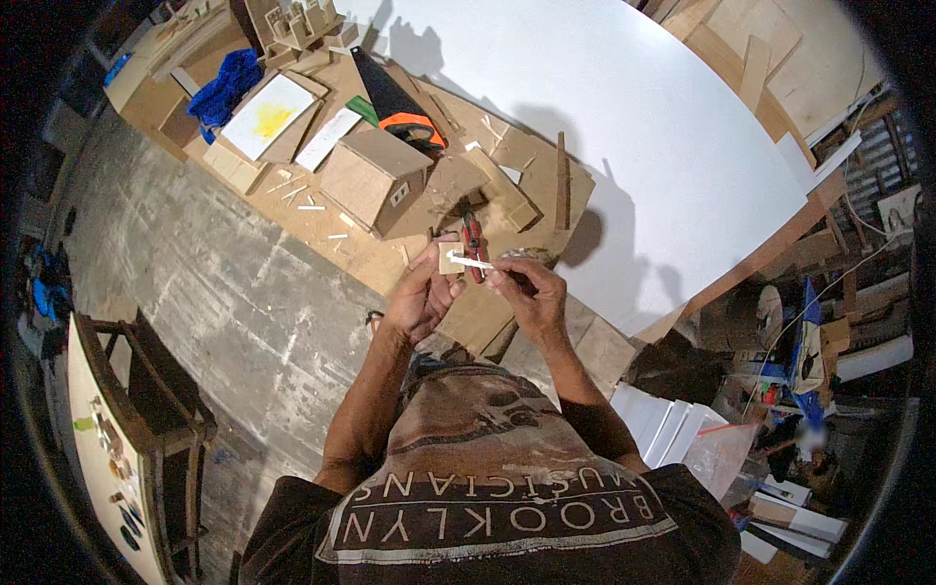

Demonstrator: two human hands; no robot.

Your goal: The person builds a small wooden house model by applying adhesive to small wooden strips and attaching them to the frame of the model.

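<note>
Small square piece [448,267]: pinched at its edge by the left grip [419,298], apparently to leave its face free for the white stick [472,262] in the right grip [533,292] (contact unclear). Beyond, red tool [473,232] and wooden house [366,180] sit on the table [317,224].

Holding a small pale square [446,264] in the left hand [423,291], a slim white stick [472,262] in the right hand [532,293], overlapping it.
</note>
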